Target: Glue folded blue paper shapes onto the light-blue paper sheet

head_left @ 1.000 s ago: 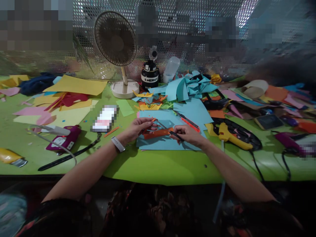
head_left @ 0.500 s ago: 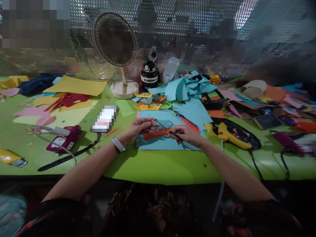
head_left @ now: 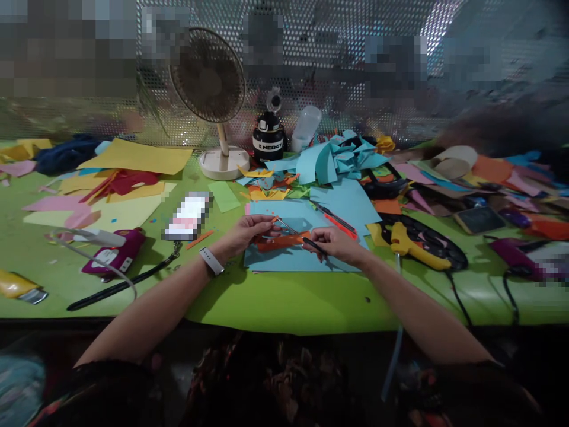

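Head view: left hand (head_left: pixel 247 232) pinches orange paper (head_left: pixel 283 242), right hand (head_left: pixel 338 243) clasps a thin tool (head_left: pixel 307 240). Probably flimsy; hold it close beside the tool tip

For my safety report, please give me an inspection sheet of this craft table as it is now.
Surface: green table, paper over much of it.
Things in hand: orange paper over a blue sheet; thin tool.
Clutter: blue paper scraps, yellow glue gun.
Fingers: left hand pinches the orange paper; right hand grips the thin tool.
Cables: black cable runs over the front edge beside the glue gun.
Surroundings: fan, black bottle, perforated wall behind.
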Tool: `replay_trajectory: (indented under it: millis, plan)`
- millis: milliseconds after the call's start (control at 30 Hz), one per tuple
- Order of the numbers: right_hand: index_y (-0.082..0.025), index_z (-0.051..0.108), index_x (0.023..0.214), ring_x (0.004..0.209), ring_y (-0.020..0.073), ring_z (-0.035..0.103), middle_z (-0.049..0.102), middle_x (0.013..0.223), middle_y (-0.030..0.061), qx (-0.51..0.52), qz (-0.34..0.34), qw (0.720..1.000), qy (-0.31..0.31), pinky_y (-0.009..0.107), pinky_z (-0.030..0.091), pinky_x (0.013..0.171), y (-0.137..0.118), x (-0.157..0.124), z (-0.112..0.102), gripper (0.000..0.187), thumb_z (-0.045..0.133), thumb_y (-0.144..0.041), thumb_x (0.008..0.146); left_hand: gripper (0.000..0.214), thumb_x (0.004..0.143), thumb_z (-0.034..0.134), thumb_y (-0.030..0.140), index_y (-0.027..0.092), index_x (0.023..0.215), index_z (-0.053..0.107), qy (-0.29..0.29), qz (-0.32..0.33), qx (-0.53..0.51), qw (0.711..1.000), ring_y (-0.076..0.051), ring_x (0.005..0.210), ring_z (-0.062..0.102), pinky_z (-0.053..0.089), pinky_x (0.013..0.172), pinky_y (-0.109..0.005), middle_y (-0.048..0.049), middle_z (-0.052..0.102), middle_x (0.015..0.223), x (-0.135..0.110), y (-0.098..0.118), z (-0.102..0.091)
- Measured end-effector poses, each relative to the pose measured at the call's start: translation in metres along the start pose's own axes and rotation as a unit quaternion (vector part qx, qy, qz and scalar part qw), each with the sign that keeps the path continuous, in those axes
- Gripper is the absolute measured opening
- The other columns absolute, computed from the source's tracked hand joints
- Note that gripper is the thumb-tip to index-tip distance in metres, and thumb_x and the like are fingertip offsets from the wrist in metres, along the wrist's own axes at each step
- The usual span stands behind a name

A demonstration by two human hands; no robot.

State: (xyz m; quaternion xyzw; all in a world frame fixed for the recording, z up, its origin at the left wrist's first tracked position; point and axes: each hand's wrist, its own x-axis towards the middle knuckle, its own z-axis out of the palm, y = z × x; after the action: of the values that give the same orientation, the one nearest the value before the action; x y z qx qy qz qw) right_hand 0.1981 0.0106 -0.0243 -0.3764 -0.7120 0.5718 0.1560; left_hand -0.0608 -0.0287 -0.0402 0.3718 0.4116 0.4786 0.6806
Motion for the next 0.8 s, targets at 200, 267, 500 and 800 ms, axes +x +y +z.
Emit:
replay_trajectory:
  millis: [200, 267, 500, 800]
  plan:
    - [-0.018, 0.054, 0.067, 0.045, 0.0082, 0.053, 0.056, 0.051, -0.0044, 0.002, 0.003, 1.000, 0.002, 0.020, 0.038, 0.045, -0.0001, -0.0008, -0.0007, 0.046, 0.081, -0.056, 0.064, 0.014, 0.085, 0.068, 0.014, 0.012, 0.099, 0.069, -0.007, -0.001, 0.001, 1.000, -0.014, 0.080, 0.074, 0.058, 0.073, -0.024, -0.0088, 0.077, 0.092, 0.0003, -0.0005, -0.0007]
    - [-0.018, 0.054, 0.067, 0.045, 0.0082, 0.053, 0.056, 0.051, -0.0043, -0.002, 0.005, 1.000, 0.003, 0.020, 0.038, 0.045, -0.0005, -0.0011, -0.0011, 0.046, 0.081, -0.056, 0.064, 0.014, 0.086, 0.067, 0.014, 0.012, 0.100, 0.069, -0.010, -0.002, 0.002, 1.000, -0.014, 0.080, 0.074, 0.058, 0.073, -0.023, -0.0086, 0.077, 0.092, 0.0006, -0.0007, -0.0009]
    - [-0.018, 0.054, 0.067, 0.045, 0.0083, 0.053, 0.056, 0.050, -0.0045, -0.005, 0.006, 1.000, 0.003, 0.020, 0.038, 0.045, -0.0012, -0.0011, -0.0012, 0.049, 0.081, -0.058, 0.062, 0.014, 0.085, 0.068, 0.014, 0.012, 0.099, 0.069, -0.012, -0.004, -0.001, 1.000, -0.014, 0.080, 0.073, 0.058, 0.072, -0.024, -0.0090, 0.077, 0.091, 0.0019, -0.0023, -0.0023]
    - [-0.017, 0.058, 0.071, 0.046, 0.0080, 0.053, 0.059, 0.053, -0.0034, 0.010, 0.000, 1.000, 0.012, 0.020, 0.037, 0.045, 0.0039, 0.0025, -0.0038, 0.048, 0.080, -0.059, 0.063, 0.022, 0.087, 0.070, 0.021, 0.013, 0.107, 0.069, 0.015, 0.022, 0.009, 1.000, -0.013, 0.080, 0.073, 0.057, 0.068, -0.021, -0.0096, 0.076, 0.099, -0.0027, 0.0043, 0.0033]
